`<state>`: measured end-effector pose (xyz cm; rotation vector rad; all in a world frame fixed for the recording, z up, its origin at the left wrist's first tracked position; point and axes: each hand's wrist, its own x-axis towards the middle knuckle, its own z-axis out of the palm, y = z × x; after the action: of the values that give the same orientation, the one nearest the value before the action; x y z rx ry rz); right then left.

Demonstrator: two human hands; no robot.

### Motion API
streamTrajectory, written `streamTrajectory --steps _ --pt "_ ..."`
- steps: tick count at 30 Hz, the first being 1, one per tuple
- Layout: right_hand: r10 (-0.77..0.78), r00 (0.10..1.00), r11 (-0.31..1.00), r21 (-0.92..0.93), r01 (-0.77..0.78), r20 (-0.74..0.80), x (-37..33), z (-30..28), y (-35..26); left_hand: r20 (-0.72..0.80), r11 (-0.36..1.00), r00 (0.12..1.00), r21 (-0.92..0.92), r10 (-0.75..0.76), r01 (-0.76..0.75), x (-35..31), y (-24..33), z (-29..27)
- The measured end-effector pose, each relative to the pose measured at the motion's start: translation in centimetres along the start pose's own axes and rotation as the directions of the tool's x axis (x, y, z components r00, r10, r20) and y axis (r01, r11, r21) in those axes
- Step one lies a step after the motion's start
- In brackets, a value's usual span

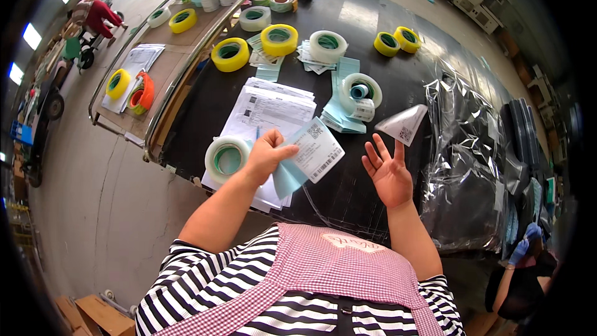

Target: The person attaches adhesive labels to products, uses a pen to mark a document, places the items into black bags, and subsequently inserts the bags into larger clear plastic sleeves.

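Note:
My left hand (268, 155) is closed on a strip of printed shipping labels (318, 150) with light blue backing, folded down below the fingers. Beneath that hand lie a stack of printed sheets (267, 115) and a large roll of clear tape (214, 157). My right hand (390, 177) has its fingers spread, palm up. At its fingertips is a single curled white label (405, 126); whether it sticks to a finger I cannot tell. Just beyond, a label roll (364, 109) rests by a clear tape roll (375, 87) and folded blue label strips (336, 112).
Black plastic-wrapped packages (463, 180) cover the table's right side. Yellow tape rolls (230, 56) and more clear rolls (328, 46) stand toward the far side. A metal-railed cart (180, 56) adjoins the left edge. Another person's blue-gloved hand (522, 249) shows at lower right.

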<state>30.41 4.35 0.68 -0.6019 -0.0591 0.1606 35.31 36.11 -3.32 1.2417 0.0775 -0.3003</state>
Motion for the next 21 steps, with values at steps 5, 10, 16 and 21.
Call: streamTrajectory --steps 5,10,16,21 --pt "-0.077 0.991 0.776 -0.630 -0.008 -0.108 1.5 3.2 4.0 -0.093 0.987 0.994 -0.149 0.051 -0.065 -2.2 -2.7 1.7" --pt "-0.156 0.987 0.545 -0.831 0.112 0.031 4.4 4.2 7.3 -0.155 0.874 0.894 0.335 0.420 -0.352 -4.1 -1.6 1.0" --pt "0.037 0.996 0.460 -0.886 0.059 0.086 7.1 2.7 10.2 -0.008 0.040 0.908 0.999 0.419 -0.010 -8.1 2.9 -6.1" --pt "0.038 0.988 0.259 -0.956 0.135 0.150 9.6 0.8 13.4 0.008 -0.023 0.949 1.000 0.317 -0.001 -8.9 0.0 -7.7"
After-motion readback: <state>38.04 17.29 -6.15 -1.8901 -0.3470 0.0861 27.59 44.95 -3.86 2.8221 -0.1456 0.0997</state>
